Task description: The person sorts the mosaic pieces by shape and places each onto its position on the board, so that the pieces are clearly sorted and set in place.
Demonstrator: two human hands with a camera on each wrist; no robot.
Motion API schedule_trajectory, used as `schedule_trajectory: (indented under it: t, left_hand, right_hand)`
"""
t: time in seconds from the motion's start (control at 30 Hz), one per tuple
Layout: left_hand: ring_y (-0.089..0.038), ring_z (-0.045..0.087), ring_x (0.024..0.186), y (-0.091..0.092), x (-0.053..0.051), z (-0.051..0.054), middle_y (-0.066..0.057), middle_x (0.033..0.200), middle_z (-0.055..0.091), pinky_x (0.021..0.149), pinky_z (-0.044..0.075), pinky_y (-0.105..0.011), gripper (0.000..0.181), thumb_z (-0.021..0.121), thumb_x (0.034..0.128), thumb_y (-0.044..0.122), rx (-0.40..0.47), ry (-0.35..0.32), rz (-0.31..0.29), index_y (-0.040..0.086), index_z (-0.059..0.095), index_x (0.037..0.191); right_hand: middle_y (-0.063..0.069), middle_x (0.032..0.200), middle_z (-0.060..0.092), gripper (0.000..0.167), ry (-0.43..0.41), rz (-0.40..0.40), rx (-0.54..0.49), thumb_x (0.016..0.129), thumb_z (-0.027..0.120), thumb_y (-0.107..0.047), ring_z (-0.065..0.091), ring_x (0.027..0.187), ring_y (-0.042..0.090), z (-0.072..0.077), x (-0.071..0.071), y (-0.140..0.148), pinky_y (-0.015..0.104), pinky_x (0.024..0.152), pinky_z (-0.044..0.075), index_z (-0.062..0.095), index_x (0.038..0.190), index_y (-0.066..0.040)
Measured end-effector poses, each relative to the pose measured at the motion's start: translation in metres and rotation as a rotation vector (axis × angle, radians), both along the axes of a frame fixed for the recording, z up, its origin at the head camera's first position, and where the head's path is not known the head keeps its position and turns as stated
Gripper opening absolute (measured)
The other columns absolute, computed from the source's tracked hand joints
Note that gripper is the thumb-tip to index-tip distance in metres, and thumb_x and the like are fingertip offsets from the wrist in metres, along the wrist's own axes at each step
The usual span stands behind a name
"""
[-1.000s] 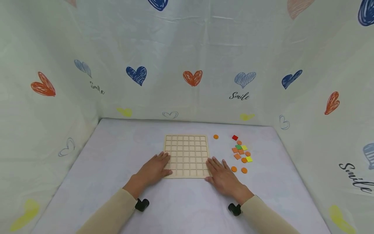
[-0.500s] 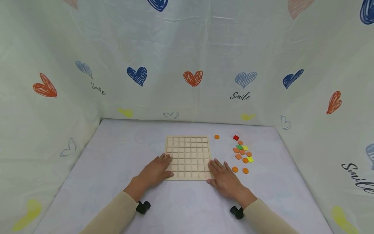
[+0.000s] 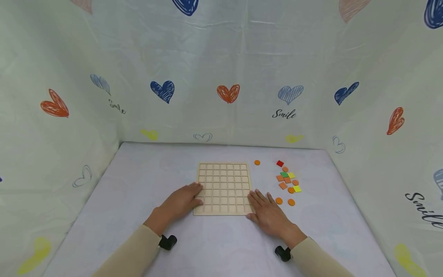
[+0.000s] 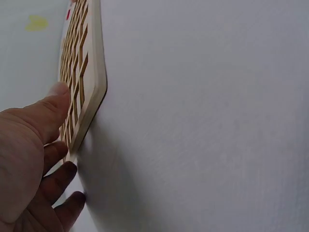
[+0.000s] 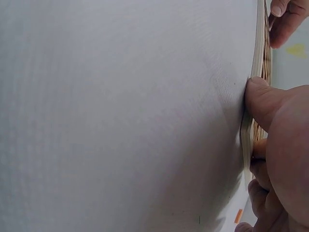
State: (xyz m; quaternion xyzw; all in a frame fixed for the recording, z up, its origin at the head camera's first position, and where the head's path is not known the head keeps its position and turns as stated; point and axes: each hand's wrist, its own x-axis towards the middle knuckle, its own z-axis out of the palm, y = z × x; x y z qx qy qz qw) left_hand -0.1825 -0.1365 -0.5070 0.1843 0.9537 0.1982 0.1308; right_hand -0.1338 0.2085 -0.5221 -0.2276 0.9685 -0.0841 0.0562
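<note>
Wooden grid board: likely light, stiff; best held by side edges. Left hand and right hand rest there, relaxed, uncurled.

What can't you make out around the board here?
Head view: parts of the side edges of the board, covered by the left hand and right hand.
Left wrist view: the board's far end, cut off by the picture's top edge.
Right wrist view: which orange piece shows; too small to tell.
All views: the board's underside, turned toward the tabletop.

board, colored pieces on table
</note>
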Motion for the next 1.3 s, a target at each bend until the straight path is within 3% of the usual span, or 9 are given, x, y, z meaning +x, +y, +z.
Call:
schedule_trajectory:
  t: [0.37,0.63,0.93,1.3]
  left_hand:
    - [-0.036,0.038,0.156,-0.023,-0.031,0.004,-0.015,0.167,0.042,0.128,0.033,-0.053,0.060,0.062,0.1078,0.032,-0.023,0.038,0.008,0.003,0.047,0.158]
    - [-0.043,0.029,0.159,-0.030,-0.048,-0.002,-0.018,0.168,0.038,0.131,0.023,-0.061,0.064,0.065,0.1055,0.036,0.003,0.051,-0.047,0.005,0.047,0.158]
    - [-0.047,0.021,0.160,-0.035,-0.053,-0.009,-0.016,0.170,0.037,0.130,0.014,-0.067,0.076,0.069,0.1013,0.044,0.014,0.032,-0.111,0.008,0.042,0.162]
    - [-0.044,0.013,0.162,-0.035,-0.051,-0.013,-0.013,0.172,0.031,0.132,0.006,-0.065,0.084,0.068,0.1008,0.048,-0.011,0.007,-0.136,0.009,0.033,0.166]
  right_hand:
    - [0.013,0.168,0.040,0.073,0.001,-0.006,0.011,0.104,0.064,-0.044,0.032,0.159,0.034,0.000,0.001,0.001,0.062,0.129,0.026,0.043,0.159,0.000]
    - [0.012,0.169,0.040,0.073,-0.009,0.001,0.004,0.104,0.064,-0.044,0.032,0.159,0.034,0.001,0.000,0.001,0.062,0.129,0.026,0.043,0.160,-0.002]
    - [0.012,0.169,0.041,0.072,-0.007,0.012,0.013,0.104,0.066,-0.043,0.032,0.159,0.034,0.002,-0.003,0.000,0.062,0.129,0.026,0.045,0.159,-0.002]
    - [0.010,0.170,0.039,0.073,-0.010,0.013,0.046,0.105,0.063,-0.047,0.031,0.160,0.031,0.002,-0.004,0.001,0.059,0.130,0.026,0.044,0.160,-0.004]
